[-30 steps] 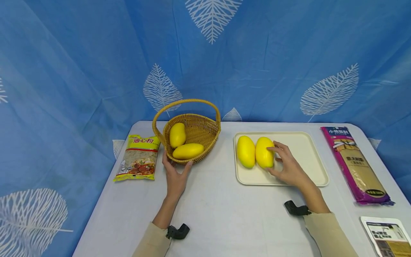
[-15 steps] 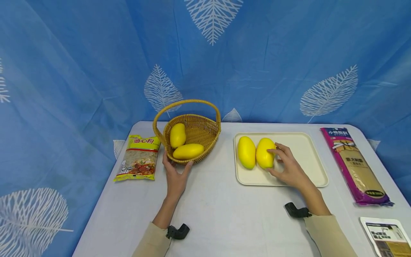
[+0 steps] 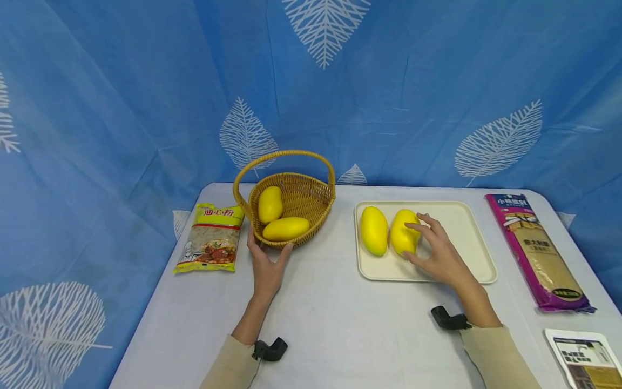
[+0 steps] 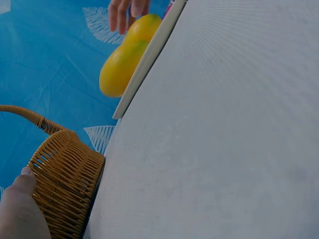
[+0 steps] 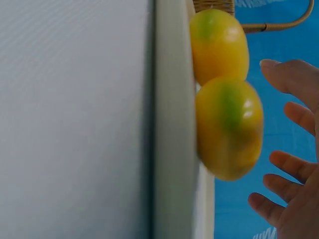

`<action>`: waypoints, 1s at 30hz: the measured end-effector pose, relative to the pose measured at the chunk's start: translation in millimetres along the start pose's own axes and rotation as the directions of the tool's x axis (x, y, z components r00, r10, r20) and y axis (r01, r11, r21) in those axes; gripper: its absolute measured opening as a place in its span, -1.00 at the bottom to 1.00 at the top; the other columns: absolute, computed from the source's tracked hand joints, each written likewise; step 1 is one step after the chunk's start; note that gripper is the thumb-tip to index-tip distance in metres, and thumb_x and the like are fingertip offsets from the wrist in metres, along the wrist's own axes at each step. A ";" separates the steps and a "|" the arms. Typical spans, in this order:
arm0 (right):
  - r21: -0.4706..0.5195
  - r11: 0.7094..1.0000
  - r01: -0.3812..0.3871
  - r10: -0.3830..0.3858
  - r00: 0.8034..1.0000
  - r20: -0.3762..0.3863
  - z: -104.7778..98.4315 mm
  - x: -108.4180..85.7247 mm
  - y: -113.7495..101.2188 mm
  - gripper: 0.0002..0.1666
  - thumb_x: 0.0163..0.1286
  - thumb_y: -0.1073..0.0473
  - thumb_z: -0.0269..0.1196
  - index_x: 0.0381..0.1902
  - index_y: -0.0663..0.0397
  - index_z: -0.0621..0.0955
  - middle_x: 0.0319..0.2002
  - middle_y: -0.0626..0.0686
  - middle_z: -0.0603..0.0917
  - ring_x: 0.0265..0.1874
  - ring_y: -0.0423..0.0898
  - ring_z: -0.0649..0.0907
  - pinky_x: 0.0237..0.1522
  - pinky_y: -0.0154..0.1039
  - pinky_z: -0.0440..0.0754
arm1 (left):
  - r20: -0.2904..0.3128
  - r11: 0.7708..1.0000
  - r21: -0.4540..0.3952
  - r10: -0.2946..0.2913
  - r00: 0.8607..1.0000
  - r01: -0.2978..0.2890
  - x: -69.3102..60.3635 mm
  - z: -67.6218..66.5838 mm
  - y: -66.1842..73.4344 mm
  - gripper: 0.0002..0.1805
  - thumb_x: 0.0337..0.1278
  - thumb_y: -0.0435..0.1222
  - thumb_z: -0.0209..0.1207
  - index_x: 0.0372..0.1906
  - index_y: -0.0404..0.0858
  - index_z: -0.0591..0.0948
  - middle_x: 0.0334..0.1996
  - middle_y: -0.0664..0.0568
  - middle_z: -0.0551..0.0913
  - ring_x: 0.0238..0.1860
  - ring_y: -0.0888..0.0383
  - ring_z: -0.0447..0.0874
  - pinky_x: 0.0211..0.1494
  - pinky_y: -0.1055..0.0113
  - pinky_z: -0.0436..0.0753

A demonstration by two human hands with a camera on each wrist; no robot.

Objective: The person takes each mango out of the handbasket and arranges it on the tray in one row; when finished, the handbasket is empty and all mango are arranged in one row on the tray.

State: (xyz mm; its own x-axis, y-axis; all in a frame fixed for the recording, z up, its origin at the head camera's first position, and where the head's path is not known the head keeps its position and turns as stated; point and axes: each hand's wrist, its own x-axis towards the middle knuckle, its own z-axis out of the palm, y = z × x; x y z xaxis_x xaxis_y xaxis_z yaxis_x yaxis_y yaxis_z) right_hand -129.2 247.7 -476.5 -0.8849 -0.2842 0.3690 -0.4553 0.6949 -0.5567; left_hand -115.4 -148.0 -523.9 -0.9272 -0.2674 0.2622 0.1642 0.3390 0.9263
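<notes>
A brown wicker basket (image 3: 311, 202) with a tall handle stands at the back left of the table. Inside it lie two yellow mangoes, one upright at the left (image 3: 270, 205) and one crosswise in front (image 3: 285, 229). My left hand (image 3: 266, 271) holds the basket's near left side, thumb and fingers around its outside. To the right, a cream tray (image 3: 457, 237) carries two more mangoes, a left one (image 3: 373, 230) and a right one (image 3: 402, 233). My right hand (image 3: 439, 256) hovers at the right mango with fingers spread; the right wrist view shows its fingers (image 5: 294, 167) apart from the fruit.
Left of the basket lies a yellow bag of macaroni (image 3: 212, 237). A long purple pasta packet (image 3: 539, 248) lies right of the tray, with a white-edged pouch (image 3: 585, 356) nearer the front. A blue leaf-patterned curtain (image 3: 389, 97) hangs behind the table.
The right mango has shifted slightly to the right, and a narrow gap now shows between it and the left mango. Both hands stay almost where they were.
</notes>
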 end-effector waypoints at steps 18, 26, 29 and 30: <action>0.132 0.972 0.197 -0.210 0.973 0.094 16.6 69.9 -77.4 -0.26 0.14 0.16 0.48 0.29 -0.04 0.48 0.40 0.15 0.32 0.34 0.20 0.37 0.22 0.25 0.45 | 0.015 1.000 -0.020 0.006 1.000 -0.006 -5.2 -6.6 37.7 0.03 0.21 -0.29 0.30 0.52 -0.33 -0.18 0.50 -0.32 -0.05 0.46 -0.18 0.08 0.42 -0.16 0.20; 0.175 0.945 0.277 -0.308 0.933 0.187 56.9 101.8 -106.1 -0.33 0.22 0.08 0.43 0.29 -0.05 0.50 0.35 0.14 0.39 0.29 0.16 0.46 0.21 0.11 0.52 | 0.006 1.000 -0.026 0.004 1.000 -0.004 -0.2 -1.6 14.8 0.08 0.19 -0.24 0.33 0.55 -0.22 -0.20 0.52 -0.26 -0.06 0.48 -0.14 0.05 0.45 -0.13 0.19; 0.183 0.937 0.299 -0.337 0.911 0.236 72.9 113.8 -115.4 -0.35 0.24 0.06 0.41 0.28 -0.06 0.50 0.30 0.12 0.43 0.25 0.13 0.49 0.20 0.06 0.54 | 0.003 1.000 -0.023 0.017 1.000 -0.017 1.0 0.0 3.2 0.10 0.17 -0.22 0.34 0.56 -0.12 -0.21 0.53 -0.18 -0.05 0.48 -0.07 0.05 0.45 -0.09 0.21; 0.189 0.934 0.302 -0.344 0.903 0.256 78.1 117.5 -118.2 -0.36 0.25 0.05 0.40 0.28 -0.05 0.51 0.29 0.12 0.43 0.24 0.10 0.50 0.20 0.04 0.55 | 0.004 1.000 -0.021 0.022 1.000 -0.022 0.7 -0.1 1.5 0.10 0.17 -0.21 0.34 0.56 -0.10 -0.21 0.53 -0.15 -0.05 0.49 -0.05 0.05 0.45 -0.08 0.21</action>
State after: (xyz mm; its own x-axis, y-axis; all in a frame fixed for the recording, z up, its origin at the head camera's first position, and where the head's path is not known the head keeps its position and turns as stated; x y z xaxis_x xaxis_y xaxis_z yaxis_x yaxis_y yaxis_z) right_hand -187.0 80.5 -425.5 -0.6679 -0.6650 0.3342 -0.7114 0.4384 -0.5493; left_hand -115.9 -147.8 -522.3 -0.9247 -0.2567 0.2813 0.1914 0.3255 0.9260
